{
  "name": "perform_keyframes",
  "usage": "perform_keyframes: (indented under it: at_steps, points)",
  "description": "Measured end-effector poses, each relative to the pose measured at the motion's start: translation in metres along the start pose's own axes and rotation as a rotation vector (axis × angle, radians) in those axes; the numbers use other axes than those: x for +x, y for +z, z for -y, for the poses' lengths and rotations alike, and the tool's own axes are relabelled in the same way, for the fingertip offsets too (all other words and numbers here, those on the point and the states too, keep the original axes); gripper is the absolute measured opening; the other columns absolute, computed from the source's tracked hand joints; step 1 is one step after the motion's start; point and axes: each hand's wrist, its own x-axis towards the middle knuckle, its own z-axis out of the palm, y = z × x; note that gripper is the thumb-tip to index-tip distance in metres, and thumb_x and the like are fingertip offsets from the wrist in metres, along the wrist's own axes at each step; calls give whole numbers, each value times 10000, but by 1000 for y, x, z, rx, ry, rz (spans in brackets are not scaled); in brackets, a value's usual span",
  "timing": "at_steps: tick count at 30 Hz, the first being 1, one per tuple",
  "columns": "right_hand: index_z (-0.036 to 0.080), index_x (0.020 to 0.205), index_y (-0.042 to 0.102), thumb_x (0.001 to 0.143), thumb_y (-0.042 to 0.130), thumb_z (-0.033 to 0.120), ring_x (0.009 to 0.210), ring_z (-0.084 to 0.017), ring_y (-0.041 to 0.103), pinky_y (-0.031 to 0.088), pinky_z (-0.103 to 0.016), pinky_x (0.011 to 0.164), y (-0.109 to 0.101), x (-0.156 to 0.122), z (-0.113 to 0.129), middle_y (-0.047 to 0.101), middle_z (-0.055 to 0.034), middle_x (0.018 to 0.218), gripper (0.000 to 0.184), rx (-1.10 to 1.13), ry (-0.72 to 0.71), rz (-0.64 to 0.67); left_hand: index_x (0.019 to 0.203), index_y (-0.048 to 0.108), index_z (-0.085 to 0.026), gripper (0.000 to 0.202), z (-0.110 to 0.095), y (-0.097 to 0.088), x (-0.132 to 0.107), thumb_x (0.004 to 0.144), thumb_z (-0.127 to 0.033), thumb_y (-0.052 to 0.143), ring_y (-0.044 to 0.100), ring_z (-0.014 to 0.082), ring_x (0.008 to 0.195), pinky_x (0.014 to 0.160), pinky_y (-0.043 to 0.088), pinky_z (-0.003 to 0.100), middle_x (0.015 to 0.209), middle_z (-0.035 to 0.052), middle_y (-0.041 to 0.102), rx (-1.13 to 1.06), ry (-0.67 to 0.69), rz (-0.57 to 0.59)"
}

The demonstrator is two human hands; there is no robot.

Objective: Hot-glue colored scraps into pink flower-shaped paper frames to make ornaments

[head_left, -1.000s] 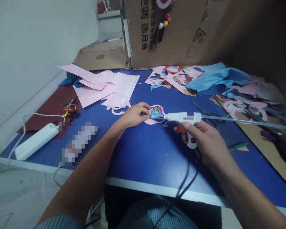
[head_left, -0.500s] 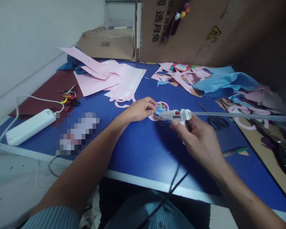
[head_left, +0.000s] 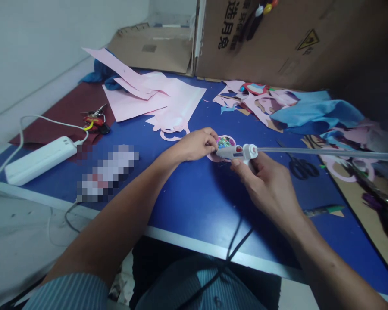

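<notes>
My left hand [head_left: 200, 144] rests on the table with its fingers pinched at the left edge of a pink paper cutout [head_left: 213, 158]. A shiny multicoloured piece [head_left: 226, 141] lies on that cutout. My right hand [head_left: 271, 178] is wrapped round the handle of a white glue gun [head_left: 234, 152]. A long translucent glue stick [head_left: 310, 151] sticks out of its rear, toward the right. The gun's nozzle points left, close to my left fingertips, and its body hides part of the cutout. Whether the nozzle touches anything, I cannot tell.
Pink sheets [head_left: 139, 101] lie at the back left, near keys [head_left: 97, 120] and a white power bank [head_left: 40, 160]. Paper scraps and blue cloth [head_left: 317, 113] are heaped at the back right. Black scissors [head_left: 302, 168] lie at right. A black cable [head_left: 236, 249] crosses the table's front edge.
The glue gun's nozzle has moved slightly left over the cutout, closer to my left fingertips. My left hand keeps its pinch. The whole view has shifted a little.
</notes>
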Motion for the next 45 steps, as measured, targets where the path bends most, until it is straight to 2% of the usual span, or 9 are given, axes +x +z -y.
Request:
perform_keyframes:
  at_steps: [12,28,35,45]
  points:
    - [263,885,649,1070,587,662,585,-199,525,337,-348,583,2,0,-1,654,-19,680,444,-20,-3,6,959,860,-222,196,-1,-1,-1,986,-144,683,744,224,1212,1146,565,389,1426,54,736,0,3,-3]
    - [271,868,625,1065,580,691,560,-192,481,307,-345,561,-1,-3,-1,585,-4,634,467,-16,-2,0,1016,877,-225,200,0,-1,-2,992,-155,691,740,231,1234,1148,562,394,1442,54,731,6,-5,-9]
    - [268,880,641,1077,576,694,567,-197,515,331,-339,562,-4,-5,-4,630,-14,648,474,-6,-7,8,999,874,-228,205,0,-1,-2,983,-133,693,735,238,1235,1146,557,398,1447,46,723,0,-18,-1]
    - [265,880,651,1076,579,676,560,-201,511,328,-348,572,-6,-8,-7,603,-7,634,461,-23,14,-4,1012,885,-237,208,-1,-2,-4,984,-159,693,735,245,1250,1164,554,402,1454,49,719,-12,-24,-5]
